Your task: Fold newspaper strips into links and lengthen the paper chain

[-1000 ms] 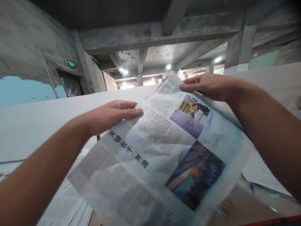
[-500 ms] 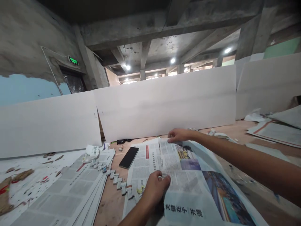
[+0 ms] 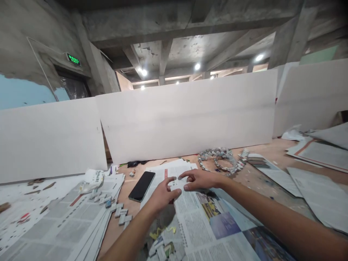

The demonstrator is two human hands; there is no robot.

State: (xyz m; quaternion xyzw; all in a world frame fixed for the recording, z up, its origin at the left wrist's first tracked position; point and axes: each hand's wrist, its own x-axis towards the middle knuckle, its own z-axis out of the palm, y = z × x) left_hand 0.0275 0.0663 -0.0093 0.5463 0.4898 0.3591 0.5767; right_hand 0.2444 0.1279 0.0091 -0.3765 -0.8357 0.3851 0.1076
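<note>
A newspaper sheet (image 3: 195, 221) with colour photos lies over the table in front of me. At its far edge my left hand (image 3: 163, 192) and my right hand (image 3: 199, 180) are close together, thumbs and fingers pinching. A small white printed patch shows between the fingertips; it looks like part of the sheet's edge, but I cannot tell for sure. Left of my left hand lies a dark phone (image 3: 141, 186). A zigzag chain of folded paper (image 3: 123, 216) runs beside my left forearm, partly hidden by it. More folded paper pieces (image 3: 163, 250) lie below, between my arms.
Behind my right hand lies a coiled folded-paper chain (image 3: 228, 165). Stacked newspapers (image 3: 73, 221) and a crumpled white bag (image 3: 91, 181) are at left. Loose sheets (image 3: 320, 195) lie at right. Upright white boards (image 3: 187, 119) stand along the back edge.
The newspaper sheet has shifted toward me, uncovering the coiled paper chain. My left hand has moved away from me to meet my right hand, which has come slightly nearer. The view has shifted slightly.
</note>
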